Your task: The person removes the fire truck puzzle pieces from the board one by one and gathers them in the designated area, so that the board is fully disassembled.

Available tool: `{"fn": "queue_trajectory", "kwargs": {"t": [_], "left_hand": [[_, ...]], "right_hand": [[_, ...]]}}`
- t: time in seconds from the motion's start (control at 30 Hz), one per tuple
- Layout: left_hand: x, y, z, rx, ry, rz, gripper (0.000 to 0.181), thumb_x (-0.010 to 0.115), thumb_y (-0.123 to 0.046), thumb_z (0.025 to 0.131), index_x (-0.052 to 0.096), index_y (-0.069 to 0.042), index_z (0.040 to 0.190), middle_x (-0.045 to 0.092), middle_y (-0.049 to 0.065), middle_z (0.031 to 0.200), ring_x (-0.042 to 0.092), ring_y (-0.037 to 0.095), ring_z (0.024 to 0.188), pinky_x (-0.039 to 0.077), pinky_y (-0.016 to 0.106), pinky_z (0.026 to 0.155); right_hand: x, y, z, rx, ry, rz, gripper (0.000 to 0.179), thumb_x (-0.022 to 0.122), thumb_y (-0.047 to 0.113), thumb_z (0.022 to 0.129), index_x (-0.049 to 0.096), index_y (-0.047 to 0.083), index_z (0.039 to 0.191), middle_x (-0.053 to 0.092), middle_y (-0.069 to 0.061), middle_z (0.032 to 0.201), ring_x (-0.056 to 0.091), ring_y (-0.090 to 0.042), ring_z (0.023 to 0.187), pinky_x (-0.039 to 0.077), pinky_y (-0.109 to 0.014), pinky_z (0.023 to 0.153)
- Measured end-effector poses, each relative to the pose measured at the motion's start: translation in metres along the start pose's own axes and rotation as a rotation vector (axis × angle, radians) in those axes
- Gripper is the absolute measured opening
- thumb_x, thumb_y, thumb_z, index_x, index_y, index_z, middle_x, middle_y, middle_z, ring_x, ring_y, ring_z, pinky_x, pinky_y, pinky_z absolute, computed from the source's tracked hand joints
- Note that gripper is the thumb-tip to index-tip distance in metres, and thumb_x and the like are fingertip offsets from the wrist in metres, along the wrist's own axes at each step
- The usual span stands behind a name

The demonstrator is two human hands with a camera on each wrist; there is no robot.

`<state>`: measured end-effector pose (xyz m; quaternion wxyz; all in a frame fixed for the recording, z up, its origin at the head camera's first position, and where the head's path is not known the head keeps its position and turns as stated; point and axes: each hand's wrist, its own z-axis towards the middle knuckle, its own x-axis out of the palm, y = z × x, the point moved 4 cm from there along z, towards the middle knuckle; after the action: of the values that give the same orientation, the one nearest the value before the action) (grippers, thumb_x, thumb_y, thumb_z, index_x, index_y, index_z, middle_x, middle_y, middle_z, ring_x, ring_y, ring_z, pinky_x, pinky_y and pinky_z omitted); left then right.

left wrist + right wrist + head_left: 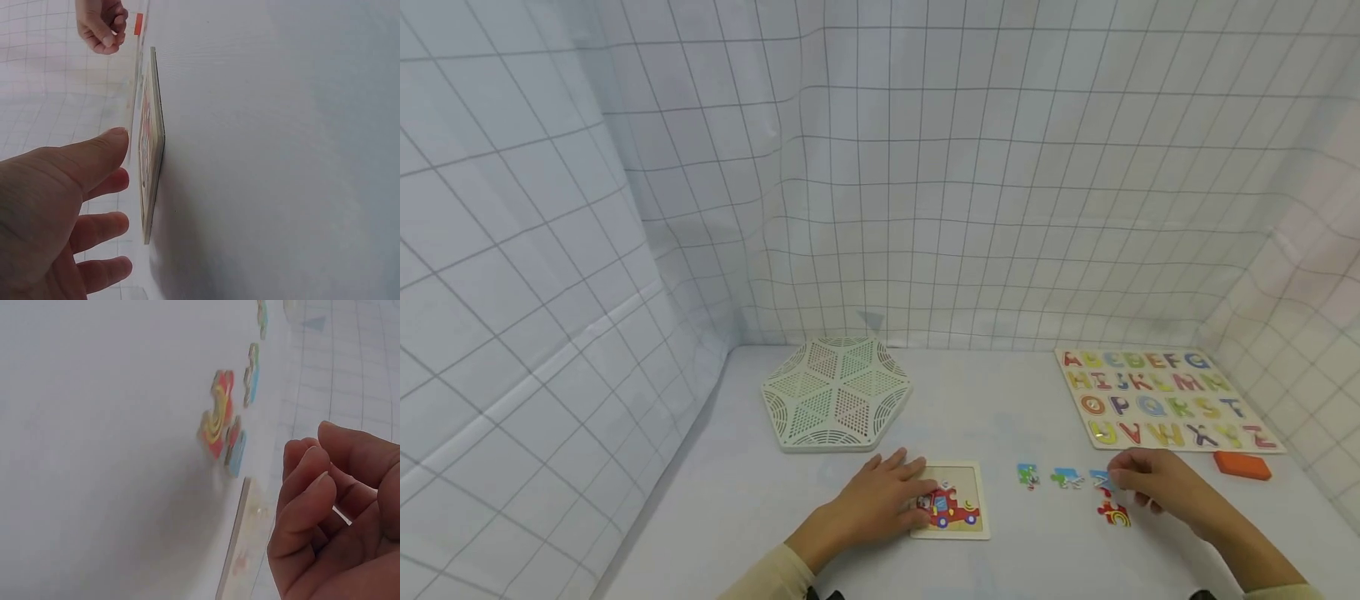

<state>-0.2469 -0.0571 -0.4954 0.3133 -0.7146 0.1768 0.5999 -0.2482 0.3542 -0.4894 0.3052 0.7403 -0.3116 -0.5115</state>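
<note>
A framed wooden puzzle board (951, 535) with a red truck picture lies on the table. My left hand (883, 504) lies over its left part, fingers extended; the left wrist view shows this hand (56, 206) beside the board (155, 144). Over the loose puzzle pieces at the right is my right hand (1161, 483), fingers loosely curled. In the right wrist view, no piece shows between its fingertips (319, 487). Below it lie a blue piece (236, 455) and a red piece with a yellow curve (215, 419). Two more pieces (1028, 476), (1066, 477) lie left of them.
An alphabet board (1165, 404) with coloured letters lies at the back right. An orange block (1242, 465) sits in front of it. A pale green hexagonal perforated board (835, 396) stands back left. White gridded curtains (917, 208) surround the table.
</note>
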Motion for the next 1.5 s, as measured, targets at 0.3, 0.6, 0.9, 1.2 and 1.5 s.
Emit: {"fn": "queue_trajectory", "kwargs": {"t": [0.3, 0.6, 0.9, 1.2, 1.5], "left_hand": [[-0.007, -0.004, -0.008, 0.031, -0.043, 0.001, 0.041, 0.063, -0.047, 0.099, 0.065, -0.034, 0.138, 0.053, -0.002, 0.152, 0.044, 0.032, 0.145, 0.038, 0.059, 0.113], [-0.004, -0.01, -0.011, 0.114, 0.009, 0.023, 0.042, 0.06, -0.057, 0.098, 0.067, -0.038, 0.134, 0.055, -0.006, 0.149, 0.048, 0.031, 0.142, 0.044, 0.061, 0.107], [0.003, -0.011, -0.012, 0.154, 0.026, 0.079, 0.045, 0.056, -0.063, 0.097, 0.065, -0.042, 0.135, 0.054, -0.009, 0.15, 0.048, 0.03, 0.142, 0.045, 0.063, 0.105], [0.003, -0.01, -0.013, 0.177, 0.018, 0.084, 0.045, 0.055, -0.063, 0.097, 0.064, -0.042, 0.136, 0.055, -0.008, 0.149, 0.047, 0.031, 0.143, 0.045, 0.064, 0.104], [0.001, -0.011, -0.015, 0.181, 0.029, 0.06, 0.046, 0.058, -0.061, 0.096, 0.064, -0.04, 0.137, 0.055, -0.007, 0.149, 0.046, 0.032, 0.143, 0.044, 0.065, 0.104]], "right_hand": [[0.063, 0.065, 0.029, -0.109, 0.113, 0.195, 0.037, 0.066, 0.026, 0.1, 0.064, -0.004, 0.122, 0.064, -0.012, 0.092, 0.055, -0.018, 0.07, 0.049, -0.029, 0.056], [0.148, 0.111, 0.042, -0.142, 0.276, 0.226, 0.029, 0.069, 0.018, 0.094, 0.068, 0.0, 0.117, 0.063, -0.006, 0.083, 0.054, -0.014, 0.061, 0.046, -0.026, 0.054], [0.167, 0.12, 0.045, -0.164, 0.32, 0.213, 0.023, 0.069, 0.013, 0.092, 0.068, 0.0, 0.112, 0.063, -0.005, 0.078, 0.05, -0.011, 0.052, 0.041, -0.022, 0.048], [0.172, 0.125, 0.047, -0.2, 0.303, 0.227, 0.012, 0.068, 0.008, 0.094, 0.062, 0.001, 0.101, 0.059, -0.004, 0.075, 0.048, -0.01, 0.051, 0.04, -0.022, 0.046], [0.174, 0.126, 0.049, -0.165, 0.276, 0.28, 0.01, 0.068, 0.007, 0.093, 0.061, 0.001, 0.099, 0.064, -0.006, 0.078, 0.056, -0.011, 0.057, 0.046, -0.021, 0.048]]}}
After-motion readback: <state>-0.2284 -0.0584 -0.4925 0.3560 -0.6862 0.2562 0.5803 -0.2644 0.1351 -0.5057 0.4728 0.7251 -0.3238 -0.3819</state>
